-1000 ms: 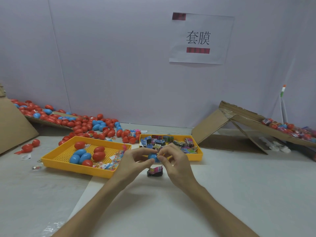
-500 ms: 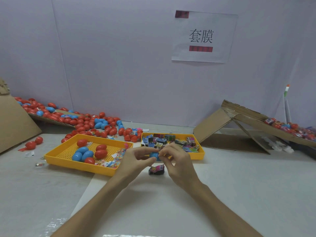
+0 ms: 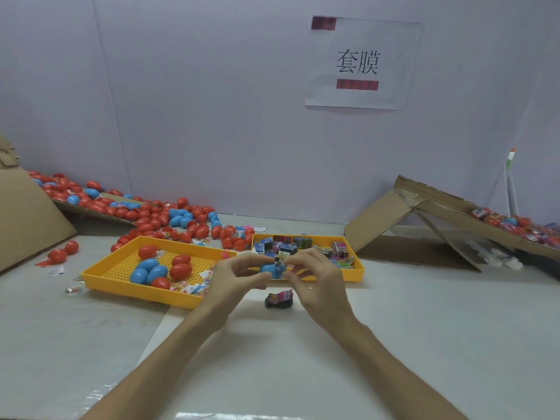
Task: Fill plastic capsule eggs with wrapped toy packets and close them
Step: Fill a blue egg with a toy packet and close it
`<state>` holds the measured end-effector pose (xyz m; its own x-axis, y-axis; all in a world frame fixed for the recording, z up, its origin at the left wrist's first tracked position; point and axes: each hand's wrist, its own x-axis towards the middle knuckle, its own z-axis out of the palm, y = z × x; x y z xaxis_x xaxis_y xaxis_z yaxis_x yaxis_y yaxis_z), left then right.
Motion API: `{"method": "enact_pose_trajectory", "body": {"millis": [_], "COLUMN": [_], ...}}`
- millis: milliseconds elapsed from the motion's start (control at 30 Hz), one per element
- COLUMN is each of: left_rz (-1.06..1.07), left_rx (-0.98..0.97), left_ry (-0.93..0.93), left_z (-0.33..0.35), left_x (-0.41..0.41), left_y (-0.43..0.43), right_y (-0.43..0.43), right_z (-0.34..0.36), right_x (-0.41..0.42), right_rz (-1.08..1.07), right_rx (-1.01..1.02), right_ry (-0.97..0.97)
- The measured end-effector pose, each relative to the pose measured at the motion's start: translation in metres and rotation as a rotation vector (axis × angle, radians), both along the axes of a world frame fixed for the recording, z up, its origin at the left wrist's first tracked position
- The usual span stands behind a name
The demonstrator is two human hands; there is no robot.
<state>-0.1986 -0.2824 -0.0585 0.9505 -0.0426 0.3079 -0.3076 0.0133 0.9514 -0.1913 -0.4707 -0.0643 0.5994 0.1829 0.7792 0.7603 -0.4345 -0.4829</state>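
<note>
Blue capsule egg, held just in front of the packet tray. My left hand pinches it between thumb and fingertips. My right hand pinches at its other end, where a packet seems to be going in; I cannot tell whether the halves have met. One wrapped packet lies nearer me than that tray. Left of it, the egg tray holds several eggs, with a large pile beyond. I judge most of the filling is not yet done.
</note>
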Motion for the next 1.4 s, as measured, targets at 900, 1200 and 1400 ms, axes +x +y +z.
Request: {"method": "enact_pose_trajectory", "body": {"millis": [900, 1200, 1400], "left_rz": [-0.050, -0.032, -0.104], "left_rx": [0.077, -0.115, -0.249], "left_ry": [-0.049, 0.043, 0.111], "left_z": [0.001, 0.001, -0.004], "left_x": [-0.006, -0.005, -0.004], "left_y": [-0.004, -0.003, -0.006], "right_y": [0.002, 0.006, 0.011], "right_z": [-0.008, -0.010, -0.011], "right_x": [0.003, -0.001, -0.005], "right_rz": [-0.001, -0.023, -0.056], "right_rx": [-0.034, -0.007, -0.023], "right_ry": [-0.027, -0.063, -0.144]}}
